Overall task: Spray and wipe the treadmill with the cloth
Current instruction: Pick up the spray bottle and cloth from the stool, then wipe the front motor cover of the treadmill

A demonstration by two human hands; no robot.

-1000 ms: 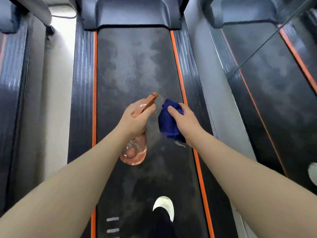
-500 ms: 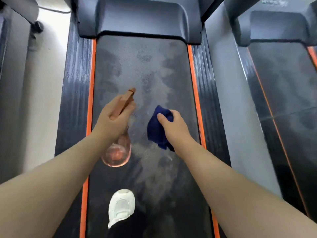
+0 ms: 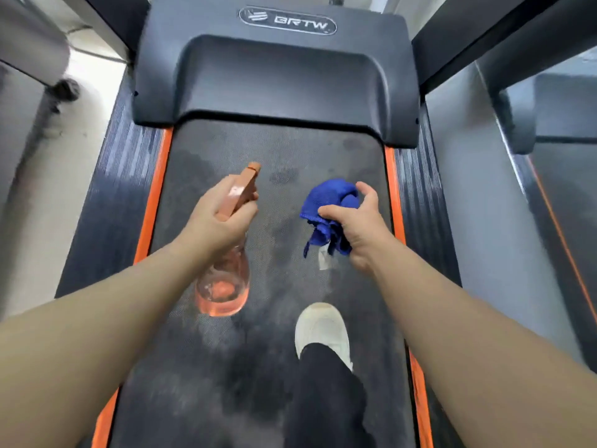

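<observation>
The treadmill (image 3: 277,367) belt, blotched with damp patches, lies below a white shoe (image 3: 323,328), the left hand (image 3: 219,218) gripping an orange spray bottle (image 3: 226,282) aimed forward, and the right hand (image 3: 358,227) clutching the bunched blue cloth (image 3: 326,205) just above the belt.

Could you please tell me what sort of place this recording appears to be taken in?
Probably a gym or fitness room. The person stands on a treadmill belt with a branded motor cover, and a second treadmill sits alongside on the right, which suggests a row of machines rather than a home.
</observation>
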